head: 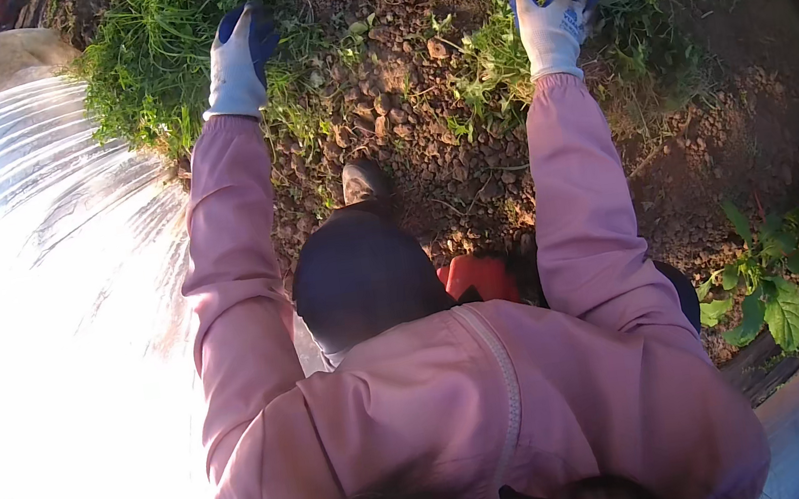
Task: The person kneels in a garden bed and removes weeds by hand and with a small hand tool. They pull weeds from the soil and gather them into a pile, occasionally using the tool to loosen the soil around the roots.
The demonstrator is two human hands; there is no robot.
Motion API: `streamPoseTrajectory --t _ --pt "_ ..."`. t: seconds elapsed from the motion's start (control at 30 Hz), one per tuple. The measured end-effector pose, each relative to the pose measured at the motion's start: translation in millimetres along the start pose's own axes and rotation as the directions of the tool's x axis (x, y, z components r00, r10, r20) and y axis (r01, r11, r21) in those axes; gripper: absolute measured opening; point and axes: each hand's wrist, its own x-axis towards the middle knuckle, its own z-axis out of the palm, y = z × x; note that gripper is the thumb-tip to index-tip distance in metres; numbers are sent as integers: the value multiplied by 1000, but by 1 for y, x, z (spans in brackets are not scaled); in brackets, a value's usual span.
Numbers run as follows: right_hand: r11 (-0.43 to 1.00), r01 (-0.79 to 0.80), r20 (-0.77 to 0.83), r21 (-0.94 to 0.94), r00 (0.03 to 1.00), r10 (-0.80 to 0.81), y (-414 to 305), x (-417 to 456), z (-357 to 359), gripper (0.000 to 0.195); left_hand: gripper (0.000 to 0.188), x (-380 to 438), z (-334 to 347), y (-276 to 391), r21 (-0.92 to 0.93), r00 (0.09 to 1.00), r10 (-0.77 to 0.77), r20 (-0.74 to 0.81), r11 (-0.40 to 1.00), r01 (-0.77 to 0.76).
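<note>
My left hand (241, 66), in a white glove with blue-coated fingers, reaches to the right edge of a dense patch of green grass and weeds (144, 63). Its fingers are blurred, and the palm side is hidden. On the other side, my right hand (553, 21) wears a matching glove. Its thumb and fingers are spread over a heap of loose-looking green weeds (621, 8), touching the leaves. Between the hands lies a strip of brown, cloddy soil (394, 91) with small scattered weeds.
Shiny translucent plastic sheeting (72, 292) covers the left side. A boot (362, 181) rests on the soil ahead of my dark-trousered knee (364, 269). Beside that knee sits a red object (483, 278), partly hidden. A broad-leaved plant (781, 305) grows at the lower right.
</note>
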Motion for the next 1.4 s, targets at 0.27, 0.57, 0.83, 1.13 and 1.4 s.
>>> streamPoseTrajectory --t 0.27,0.57,0.83,1.13,1.4 --pt "996 63 657 -58 754 -10 -64 -71 74 87 38 -121 6 78 110 999 53 3 993 -53" --pt "995 102 623 24 777 -95 -78 -127 97 79 59 -169 128 62 741 763 -138 632 395 -543" --pt "874 450 475 -185 819 -321 -81 -124 137 74 58 -97 54 35 599 579 -165 799 120 -792" --pt "951 100 523 292 816 -246 -38 -140 187 74 63 -2 -23 45 535 468 -390 793 79 -841" --pt "736 602 400 -310 785 -473 -69 -130 167 75 75 46 -93 63 578 498 -300 814 506 -640"
